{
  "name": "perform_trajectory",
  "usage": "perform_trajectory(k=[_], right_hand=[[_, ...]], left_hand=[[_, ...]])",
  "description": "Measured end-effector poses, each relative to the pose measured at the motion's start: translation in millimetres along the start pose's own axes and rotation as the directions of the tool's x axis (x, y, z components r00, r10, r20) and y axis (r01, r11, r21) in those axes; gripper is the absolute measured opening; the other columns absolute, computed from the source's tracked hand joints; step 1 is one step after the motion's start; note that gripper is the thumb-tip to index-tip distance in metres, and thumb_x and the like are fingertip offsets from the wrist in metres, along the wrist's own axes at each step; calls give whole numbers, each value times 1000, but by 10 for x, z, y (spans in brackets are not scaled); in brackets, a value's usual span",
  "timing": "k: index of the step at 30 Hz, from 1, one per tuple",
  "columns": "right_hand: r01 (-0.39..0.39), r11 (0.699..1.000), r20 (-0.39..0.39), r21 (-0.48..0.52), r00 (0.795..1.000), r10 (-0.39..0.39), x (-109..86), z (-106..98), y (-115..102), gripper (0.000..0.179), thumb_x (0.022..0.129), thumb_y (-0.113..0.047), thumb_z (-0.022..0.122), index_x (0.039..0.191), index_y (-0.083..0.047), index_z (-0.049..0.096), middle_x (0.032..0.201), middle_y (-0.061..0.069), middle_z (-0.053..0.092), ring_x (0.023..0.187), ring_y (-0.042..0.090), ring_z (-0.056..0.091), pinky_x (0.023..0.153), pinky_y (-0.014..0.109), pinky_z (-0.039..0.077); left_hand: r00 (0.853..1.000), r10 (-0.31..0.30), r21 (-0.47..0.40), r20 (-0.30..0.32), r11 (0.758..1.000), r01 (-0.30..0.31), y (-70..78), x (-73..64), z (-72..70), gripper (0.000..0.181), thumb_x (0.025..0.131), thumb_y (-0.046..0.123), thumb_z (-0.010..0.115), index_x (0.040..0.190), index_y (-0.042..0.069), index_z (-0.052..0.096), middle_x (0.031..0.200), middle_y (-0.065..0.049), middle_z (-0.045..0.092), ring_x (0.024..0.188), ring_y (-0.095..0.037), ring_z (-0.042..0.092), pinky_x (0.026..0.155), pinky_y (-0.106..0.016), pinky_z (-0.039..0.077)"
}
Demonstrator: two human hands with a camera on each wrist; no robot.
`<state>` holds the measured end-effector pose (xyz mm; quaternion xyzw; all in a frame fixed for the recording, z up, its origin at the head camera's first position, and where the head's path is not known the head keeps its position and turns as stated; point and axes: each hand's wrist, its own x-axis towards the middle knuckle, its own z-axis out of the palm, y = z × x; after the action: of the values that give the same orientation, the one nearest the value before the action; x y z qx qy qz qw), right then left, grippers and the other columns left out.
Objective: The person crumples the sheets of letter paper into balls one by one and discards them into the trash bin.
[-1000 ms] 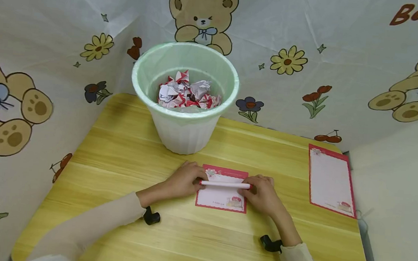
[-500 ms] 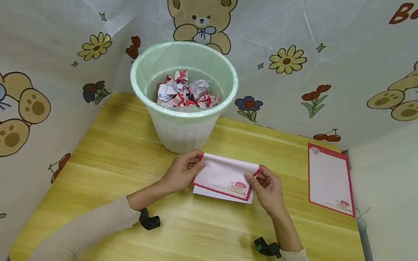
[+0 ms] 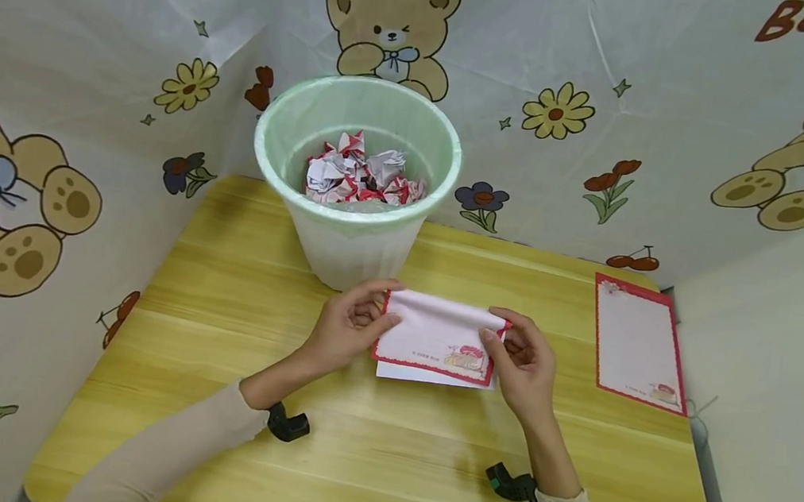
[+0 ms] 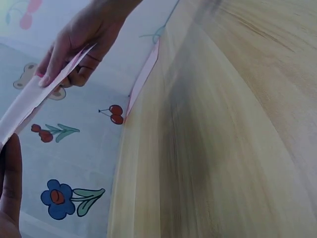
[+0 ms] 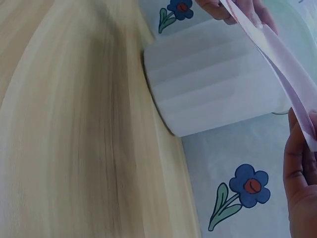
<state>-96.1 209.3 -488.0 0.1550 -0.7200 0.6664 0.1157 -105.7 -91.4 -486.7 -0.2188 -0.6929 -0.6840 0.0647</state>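
A folded sheet of red-bordered letter paper (image 3: 431,332) is held up above the table between both hands. Its fold runs along the far side, and a white back layer shows below the printed front. At its left edge, my left hand (image 3: 347,324) pinches it between thumb and fingers. My right hand (image 3: 526,367) pinches the opposite edge, thumb on the near face. Both wrist views show the paper (image 5: 282,59) raised off the wooden top, its layers slightly apart. Part of the left hand (image 4: 10,193) is cut off in the left wrist view.
Behind the hands stands a pale green and white bin (image 3: 353,239) with crumpled paper (image 3: 362,172) inside. A flat red-bordered sheet (image 3: 638,343) lies at the right edge of the wooden table (image 3: 369,463). Bear-patterned cloth (image 3: 507,37) surrounds the table.
One second ago, both hands held a narrow rolled edge over the sheet lying on the table. The sheet is now folded over and lifted, its printed lower part facing me.
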Motion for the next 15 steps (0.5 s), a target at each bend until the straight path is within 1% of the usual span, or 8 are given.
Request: perform_trajectory(k=[4, 5, 7, 9, 12, 15], right_hand=[[3, 1000, -51, 27, 999, -1, -11, 41, -22, 17, 93, 18, 69, 108, 13, 73, 90, -6, 81, 67, 4, 73, 52, 17, 55], [3, 999, -59, 38, 998, -1, -13, 51, -28, 14, 92, 19, 69, 104, 14, 73, 89, -6, 81, 66, 4, 72, 51, 17, 55], [9, 998, -67, 57, 998, -5, -11, 66, -42, 11, 91, 21, 69, 100, 15, 72, 87, -6, 81, 65, 3, 72, 50, 17, 55], [17, 998, -67, 68, 998, -12, -7, 75, -50, 10, 90, 22, 69, 98, 16, 72, 86, -6, 81, 64, 3, 73, 50, 17, 54], [21, 998, -61, 66, 998, -17, -2, 66, -71, 10, 90, 22, 69, 98, 16, 72, 87, -6, 82, 64, 4, 73, 50, 17, 55], [41, 997, -62, 64, 997, -37, 6, 76, -74, 10, 91, 21, 68, 98, 15, 72, 85, -5, 81, 62, 4, 71, 49, 16, 54]], left_hand=[[999, -2, 23, -48, 1000, 3, -1, -17, 22, 23, 94, -2, 80, 115, 4, 79, 97, -17, 80, 82, -6, 73, 74, -22, 64], [998, -4, 32, -62, 999, 6, -3, -21, 26, 18, 93, -2, 81, 110, 4, 81, 100, -16, 81, 87, -5, 74, 78, -23, 65], [997, -4, 41, -83, 999, 7, -5, -26, 33, 11, 93, -2, 82, 102, 4, 82, 98, -17, 82, 89, -5, 76, 82, -24, 65], [996, -2, 48, -93, 999, 6, -7, -25, 36, 9, 93, -4, 81, 99, 3, 82, 96, -17, 82, 89, -4, 76, 83, -24, 65], [996, 7, 44, -91, 999, -3, -9, -12, 43, 8, 93, -4, 80, 98, 2, 82, 96, -18, 82, 89, -4, 76, 83, -23, 65], [995, 28, 37, -98, 999, -24, -6, 1, 61, 8, 93, -5, 80, 97, 1, 82, 95, -19, 82, 88, -4, 76, 82, -21, 64]])
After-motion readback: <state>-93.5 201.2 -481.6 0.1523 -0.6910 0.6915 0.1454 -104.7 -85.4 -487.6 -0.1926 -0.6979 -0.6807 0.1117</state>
